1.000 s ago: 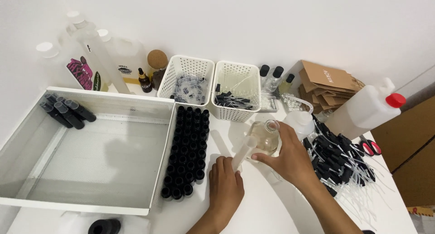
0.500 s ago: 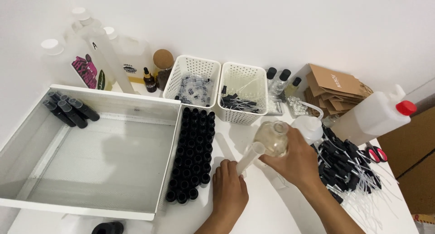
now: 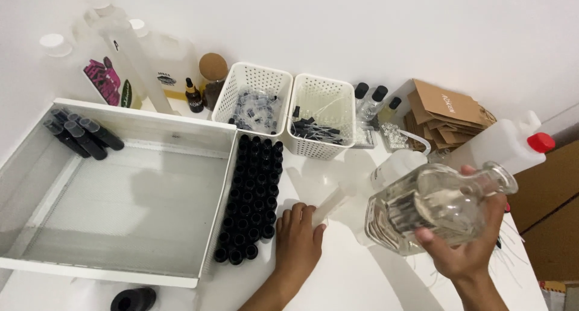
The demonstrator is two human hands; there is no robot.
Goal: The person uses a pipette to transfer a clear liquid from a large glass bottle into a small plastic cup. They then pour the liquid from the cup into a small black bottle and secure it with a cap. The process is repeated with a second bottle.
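Big white tray (image 3: pixel 36 166) filling the left, near rim at the table edge. Beside its right wall, a block of small black bottles (image 3: pixel 252 196). Raised at right, tilted on its side, clear glass bottle (image 3: pixel 434 205), gripped from below by the right hand (image 3: pixel 467 251). Left hand (image 3: pixel 298 241) closed around a slim white tube (image 3: pixel 329 204), bare tabletop in front.

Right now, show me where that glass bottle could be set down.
Bare room: the white tray floor below its few black vials, and the table edge between left hand and right hand. Crowded: the black bottle block and baskets.
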